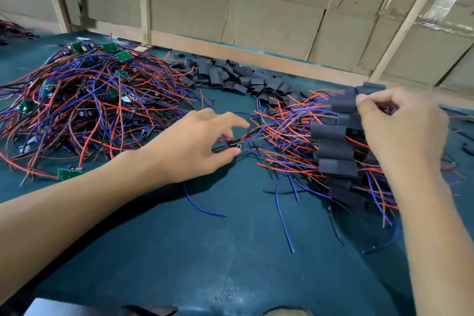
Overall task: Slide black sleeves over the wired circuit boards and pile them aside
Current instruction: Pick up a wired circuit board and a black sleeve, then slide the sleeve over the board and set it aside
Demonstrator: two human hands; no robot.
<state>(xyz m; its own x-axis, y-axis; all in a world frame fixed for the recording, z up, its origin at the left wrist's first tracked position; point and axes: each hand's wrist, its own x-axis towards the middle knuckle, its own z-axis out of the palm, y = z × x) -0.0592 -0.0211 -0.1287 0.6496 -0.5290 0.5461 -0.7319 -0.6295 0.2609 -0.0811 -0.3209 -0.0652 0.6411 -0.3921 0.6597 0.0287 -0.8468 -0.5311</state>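
Both hands worked over the green tabletop (218,251). Left hand (202,146) pinched a small black part (234,145) at the end of red and blue wires near the middle. Right hand (400,131) had its fingers curled around a black sleeve (343,105) above the sleeved pile (336,159) by the right edge. Loose sleeves (238,77) lay heaped along the far edge. Bare wired circuit boards (84,100) sprawled across the far left corner. Cardboard (269,15) lined the wall behind.
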